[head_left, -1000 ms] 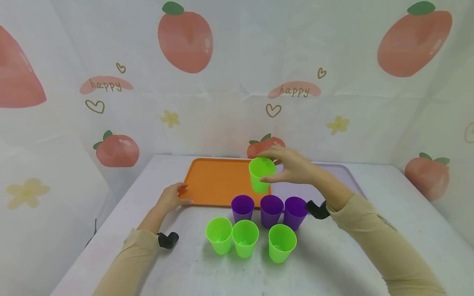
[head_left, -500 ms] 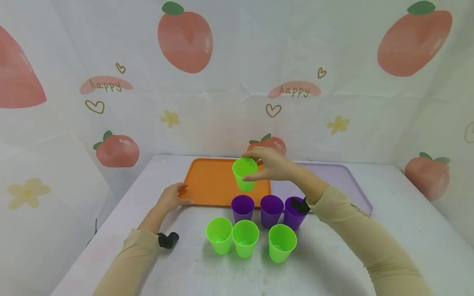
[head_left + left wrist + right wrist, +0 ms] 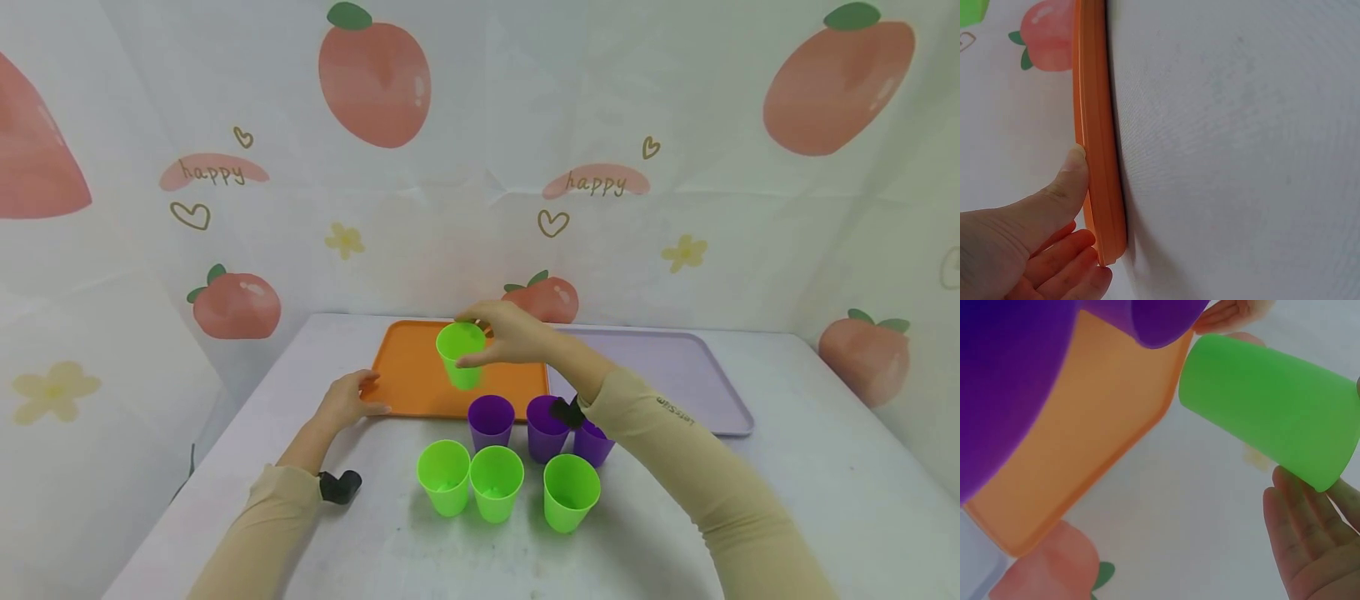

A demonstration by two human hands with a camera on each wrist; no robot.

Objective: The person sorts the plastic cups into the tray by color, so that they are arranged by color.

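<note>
My right hand [image 3: 513,335] holds a bright green plastic cup [image 3: 461,367] by its rim, up over the orange tray [image 3: 408,367]. In the right wrist view the cup [image 3: 1266,406] appears sideways, with the fingers [image 3: 1310,531] at its wide end. My left hand [image 3: 347,402] is at the tray's near left corner. Seen from the left wrist, its thumb presses the orange rim [image 3: 1100,156] while the fingers curl around the corner. In front of the tray stand 3 purple cups [image 3: 491,419], the rightmost partly behind my right wrist. Nearer stand 3 green cups [image 3: 497,492].
A pale lilac tray [image 3: 637,358] lies right of the orange one, partly behind my right forearm. The white table [image 3: 360,542] ends at a fruit-print backdrop [image 3: 450,225]. A black wrist mount [image 3: 567,412] on my right arm is over the purple cups.
My right hand has carried the green cup leftward, from near the boundary between the trays to over the orange tray. The left hand and the standing cups have stayed put.
</note>
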